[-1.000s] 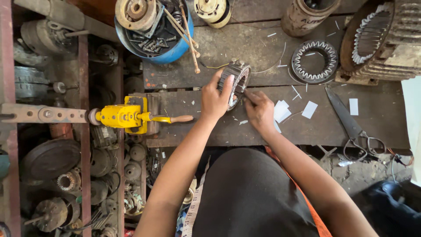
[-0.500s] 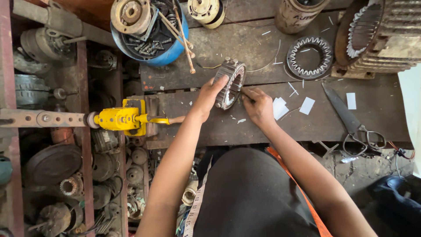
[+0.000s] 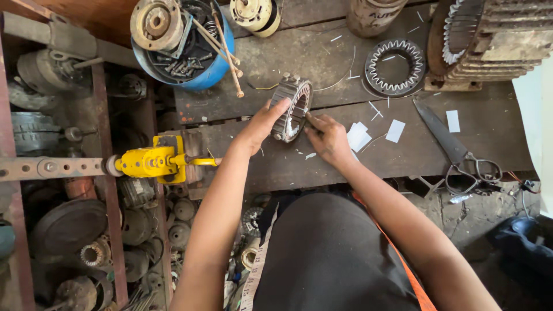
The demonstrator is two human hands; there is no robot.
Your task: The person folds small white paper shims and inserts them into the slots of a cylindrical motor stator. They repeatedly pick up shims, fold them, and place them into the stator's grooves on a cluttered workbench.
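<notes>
Left hand [image 3: 262,124] grip closed on small stator core [image 3: 292,108] tilted on edge mid-table [image 3: 242,147], right hand [image 3: 328,138] at core's 4 o'clock pinching something too small to tell; best held steady, paper slips [image 3: 358,136] at 3 o'clock.

A dark, scratched wooden desk [image 3: 345,155] of rough planks runs across the middle toward three o'clock. At nine o'clock stands a rusty metal rack [image 3: 109,230] crowded with old pulleys and motor parts. A bare concrete floor [image 3: 489,230], littered with scraps, shows at four o'clock. Bright daylight comes in from the three o'clock edge, where a pale wall [image 3: 538,132] glares white.
</notes>
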